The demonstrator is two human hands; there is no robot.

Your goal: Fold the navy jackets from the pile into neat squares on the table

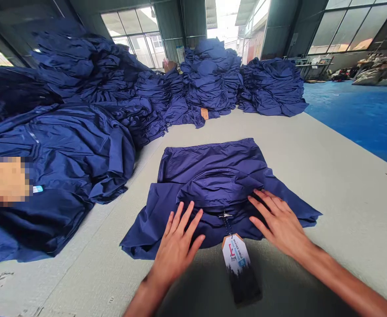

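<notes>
Navy garment (213, 187), blue floor (361, 114), perhaps mottled

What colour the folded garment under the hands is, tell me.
The folded garment is navy blue, seen best in the head view.

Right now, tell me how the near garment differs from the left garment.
The near garment is folded compactly; the left garment lies loose and rumpled.
The left hand and right hand rest on the near garment; neither touches the left garment.
Both garments are dark blue.
</notes>
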